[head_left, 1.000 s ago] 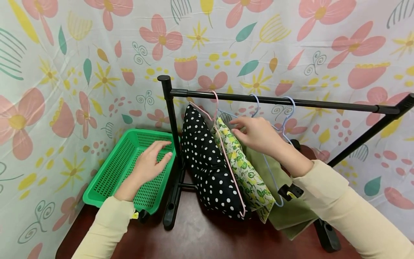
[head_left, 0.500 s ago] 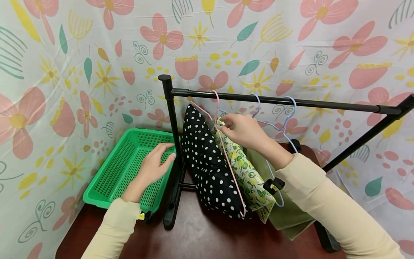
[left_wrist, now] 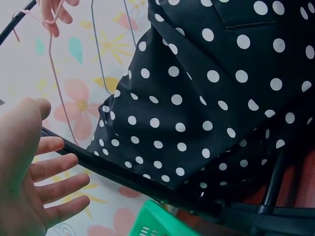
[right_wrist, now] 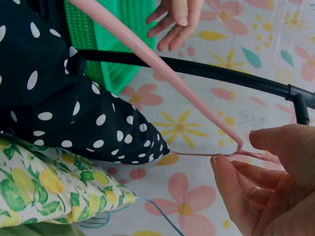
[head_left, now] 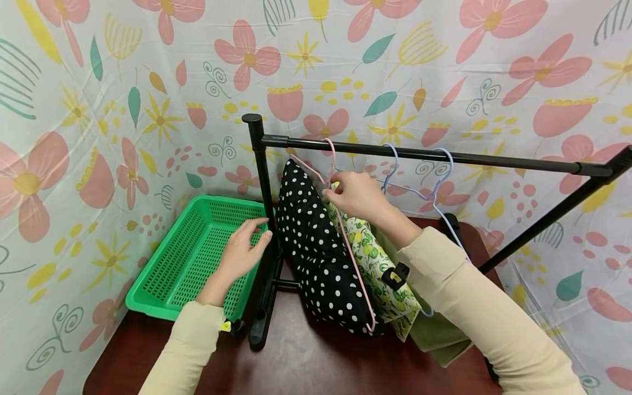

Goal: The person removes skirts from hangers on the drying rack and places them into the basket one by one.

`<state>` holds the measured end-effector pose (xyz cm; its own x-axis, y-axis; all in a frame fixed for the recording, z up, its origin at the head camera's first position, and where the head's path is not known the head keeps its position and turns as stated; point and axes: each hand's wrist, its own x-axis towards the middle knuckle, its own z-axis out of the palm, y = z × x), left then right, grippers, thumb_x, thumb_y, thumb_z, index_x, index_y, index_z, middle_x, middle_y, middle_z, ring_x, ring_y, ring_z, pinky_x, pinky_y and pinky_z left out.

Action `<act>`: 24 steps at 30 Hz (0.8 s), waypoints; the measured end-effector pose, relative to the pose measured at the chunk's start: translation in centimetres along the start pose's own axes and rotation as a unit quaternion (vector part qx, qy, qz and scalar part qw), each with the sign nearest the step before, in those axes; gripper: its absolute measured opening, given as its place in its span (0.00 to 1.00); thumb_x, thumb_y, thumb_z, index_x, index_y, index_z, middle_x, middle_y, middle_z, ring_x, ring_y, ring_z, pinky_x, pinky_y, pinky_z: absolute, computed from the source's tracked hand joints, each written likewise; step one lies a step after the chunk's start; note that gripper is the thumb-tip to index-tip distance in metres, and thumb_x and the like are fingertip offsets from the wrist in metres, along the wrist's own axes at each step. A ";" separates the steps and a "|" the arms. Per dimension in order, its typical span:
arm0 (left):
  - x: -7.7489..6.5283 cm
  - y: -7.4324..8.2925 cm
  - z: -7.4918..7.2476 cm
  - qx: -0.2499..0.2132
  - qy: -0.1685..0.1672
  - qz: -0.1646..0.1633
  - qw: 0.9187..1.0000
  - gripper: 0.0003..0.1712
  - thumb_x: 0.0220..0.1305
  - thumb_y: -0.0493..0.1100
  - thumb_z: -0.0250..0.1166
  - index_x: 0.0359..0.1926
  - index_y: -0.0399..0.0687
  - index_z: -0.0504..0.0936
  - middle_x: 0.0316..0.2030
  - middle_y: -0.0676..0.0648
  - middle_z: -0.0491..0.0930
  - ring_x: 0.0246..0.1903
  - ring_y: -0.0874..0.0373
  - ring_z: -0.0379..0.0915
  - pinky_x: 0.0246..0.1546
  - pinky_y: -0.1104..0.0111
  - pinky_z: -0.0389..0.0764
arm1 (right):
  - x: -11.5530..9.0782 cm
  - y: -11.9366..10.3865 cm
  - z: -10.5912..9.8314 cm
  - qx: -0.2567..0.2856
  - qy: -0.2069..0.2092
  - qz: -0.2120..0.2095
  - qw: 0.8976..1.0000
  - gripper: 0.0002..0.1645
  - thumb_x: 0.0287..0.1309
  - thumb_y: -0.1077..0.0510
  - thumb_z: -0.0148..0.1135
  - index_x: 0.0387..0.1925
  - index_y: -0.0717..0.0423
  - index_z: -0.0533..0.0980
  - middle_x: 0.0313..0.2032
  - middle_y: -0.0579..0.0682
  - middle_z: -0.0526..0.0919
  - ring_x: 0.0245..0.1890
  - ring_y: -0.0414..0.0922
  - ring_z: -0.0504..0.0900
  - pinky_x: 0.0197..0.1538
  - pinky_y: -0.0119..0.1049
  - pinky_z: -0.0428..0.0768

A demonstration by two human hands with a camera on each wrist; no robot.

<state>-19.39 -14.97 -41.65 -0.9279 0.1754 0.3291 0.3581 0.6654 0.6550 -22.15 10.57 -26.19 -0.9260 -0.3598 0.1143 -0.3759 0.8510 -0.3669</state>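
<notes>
Left hand (head_left: 242, 253): spread, empty, near green basket (head_left: 182, 247) and rack post (head_left: 263, 176).
Polka-dot cloth (head_left: 318, 258): on pink hanger (right_wrist: 170, 76), hooked over rail (head_left: 484, 161).
Right hand (head_left: 359, 196): at that hanger's neck; I can't tell if pinching.
Hanger grip: grasp step, I judge; next wants a firm pinch.
Rail: open above; post tight left, lemon-print cloth (head_left: 367, 244) crowding right.

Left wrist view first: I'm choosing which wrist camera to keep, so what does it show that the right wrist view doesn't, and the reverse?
Only the left wrist view: a patch of reddish-brown tabletop and a straight seam-like line on the polka-dot cloth.

Only the right wrist view: lemon-print cloth and a sliver of olive-green cloth.

Both: the polka-dot cloth, pink hanger, black rack, green basket, floral backdrop, left hand and right hand.
</notes>
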 end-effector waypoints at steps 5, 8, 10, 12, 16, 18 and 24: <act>0.2 -0.2 0.8 -0.011 0.007 -0.019 1.000 0.26 0.68 0.58 0.48 0.60 0.51 0.71 0.52 0.47 0.74 0.46 0.54 0.72 0.40 0.57 0.75 | 0.3 -0.3 0.5 -0.017 0.005 0.011 1.000 0.19 0.60 0.49 0.56 0.45 0.58 0.78 0.33 0.53 0.85 0.27 0.46 0.83 0.30 0.40 0.79; 0.3 -0.2 1.2 -0.018 0.012 -0.021 1.000 0.24 0.69 0.56 0.48 0.59 0.49 0.72 0.51 0.45 0.75 0.45 0.54 0.73 0.40 0.57 0.75 | 0.6 -0.4 0.7 -0.023 0.009 0.021 0.999 0.18 0.60 0.48 0.56 0.44 0.57 0.78 0.33 0.53 0.85 0.28 0.47 0.83 0.30 0.40 0.78; 0.3 -0.2 1.3 -0.022 0.014 -0.025 0.999 0.23 0.69 0.54 0.49 0.58 0.49 0.72 0.51 0.44 0.75 0.45 0.53 0.74 0.40 0.57 0.75 | 0.7 -0.5 0.8 -0.025 0.015 0.028 0.999 0.18 0.60 0.49 0.55 0.42 0.56 0.79 0.33 0.53 0.85 0.27 0.47 0.82 0.29 0.40 0.78; 0.3 -0.1 1.5 -0.030 0.015 -0.026 0.999 0.22 0.69 0.53 0.50 0.57 0.48 0.73 0.51 0.44 0.75 0.45 0.53 0.74 0.42 0.56 0.76 | 0.9 -0.6 0.9 -0.027 0.023 0.036 0.999 0.17 0.60 0.49 0.55 0.41 0.56 0.79 0.32 0.53 0.85 0.24 0.47 0.82 0.26 0.39 0.77; 0.3 0.0 1.9 -0.039 0.021 -0.032 0.999 0.21 0.68 0.51 0.51 0.56 0.46 0.73 0.51 0.45 0.75 0.45 0.53 0.74 0.44 0.57 0.76 | 1.3 -0.8 0.9 -0.026 0.032 0.047 0.998 0.16 0.59 0.49 0.54 0.39 0.55 0.80 0.27 0.52 0.84 0.18 0.46 0.79 0.21 0.37 0.73; 0.4 0.0 2.1 -0.040 0.024 -0.035 0.998 0.21 0.68 0.51 0.51 0.56 0.46 0.74 0.51 0.45 0.75 0.45 0.53 0.75 0.44 0.58 0.77 | 1.5 -0.9 1.0 -0.026 0.034 0.052 0.998 0.16 0.58 0.49 0.55 0.38 0.55 0.80 0.24 0.51 0.83 0.16 0.45 0.77 0.18 0.36 0.72; 0.4 -0.3 2.9 -0.054 0.024 -0.045 0.997 0.20 0.68 0.49 0.52 0.55 0.46 0.75 0.50 0.46 0.76 0.43 0.53 0.75 0.44 0.60 0.77 | 1.9 -0.8 1.1 -0.029 0.043 0.059 0.997 0.14 0.57 0.50 0.56 0.37 0.54 0.81 0.20 0.50 0.81 0.14 0.43 0.75 0.17 0.34 0.70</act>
<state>-20.16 -12.98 -43.69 -0.9518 0.0809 0.2958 0.2842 0.5947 0.7520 -23.54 8.81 -26.75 -0.9624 -0.2243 0.1535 -0.2638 0.9067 -0.3290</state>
